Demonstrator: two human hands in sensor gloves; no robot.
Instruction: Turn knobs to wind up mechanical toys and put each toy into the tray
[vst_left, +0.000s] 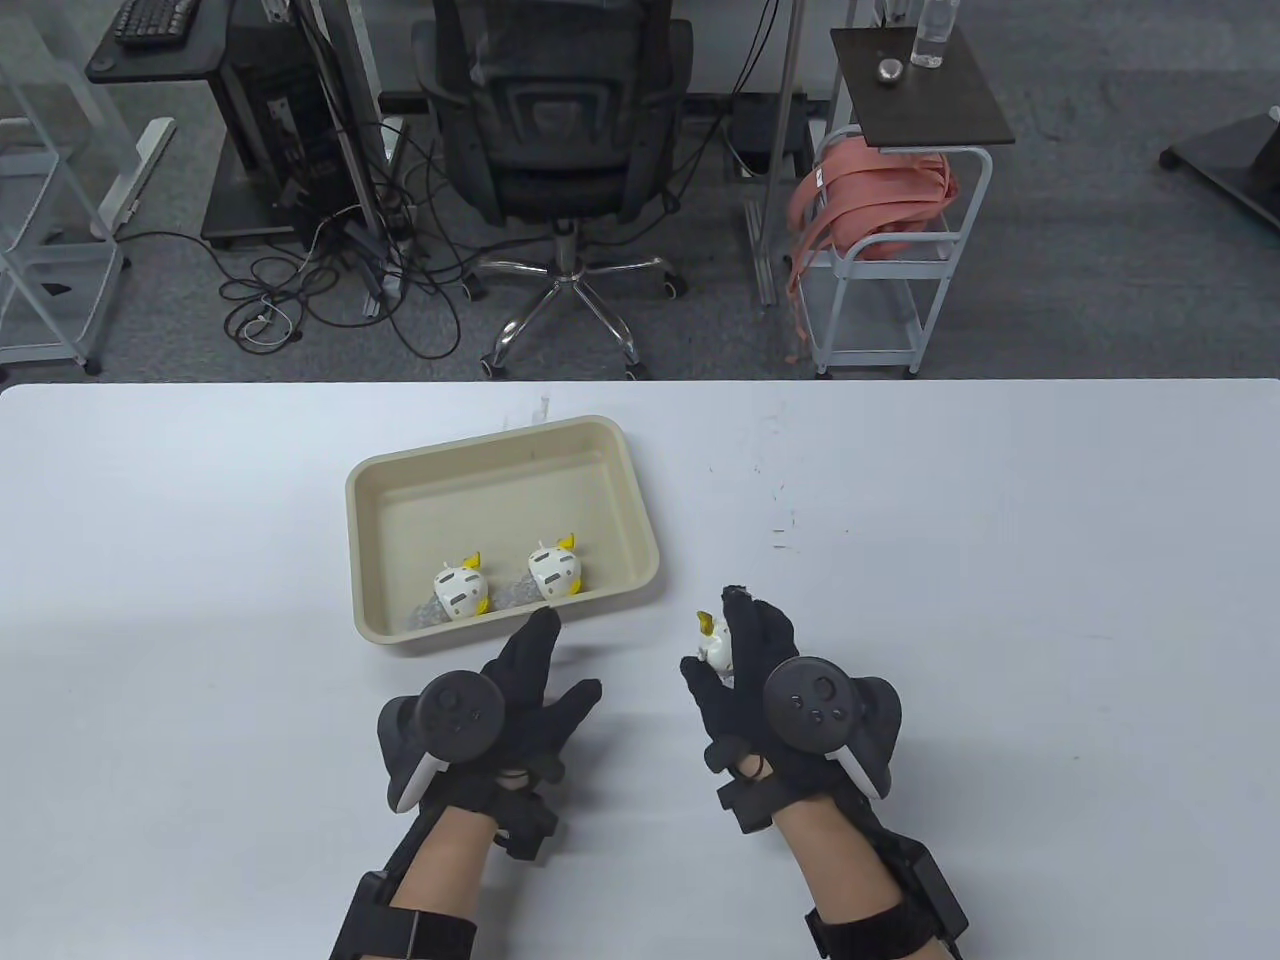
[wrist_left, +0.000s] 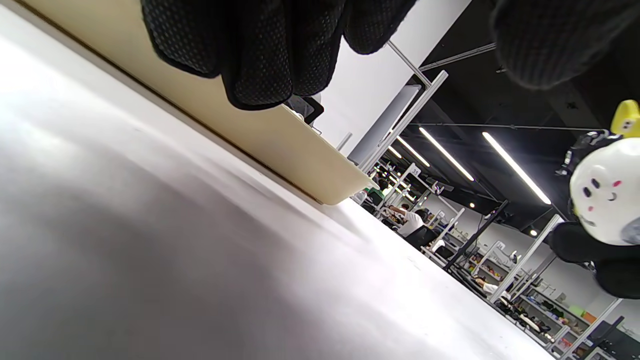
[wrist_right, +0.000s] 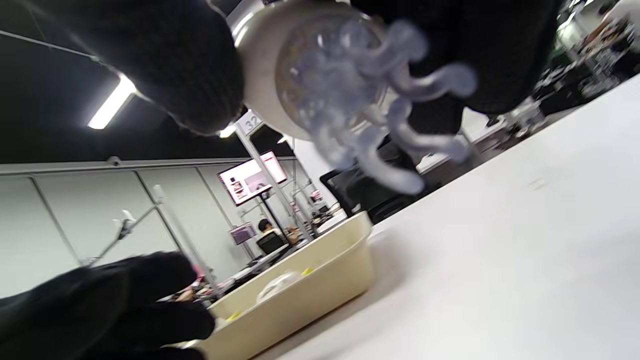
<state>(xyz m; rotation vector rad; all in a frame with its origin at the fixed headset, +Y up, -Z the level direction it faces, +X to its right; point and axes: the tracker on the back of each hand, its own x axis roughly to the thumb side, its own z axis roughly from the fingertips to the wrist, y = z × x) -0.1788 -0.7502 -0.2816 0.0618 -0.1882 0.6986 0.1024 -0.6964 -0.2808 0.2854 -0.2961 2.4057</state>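
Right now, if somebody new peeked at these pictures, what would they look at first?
Probably the little white-and-yellow toy gripped in the right hand, lifted above the white table. Next, two matching toys sitting along the near side of the beige tray, with the left hand open just in front.

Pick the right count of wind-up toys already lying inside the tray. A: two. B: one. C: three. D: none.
A: the table view shows two white-and-yellow toys, one beside the other, in the near end of the tray, while a third toy is outside it, held in the right hand.
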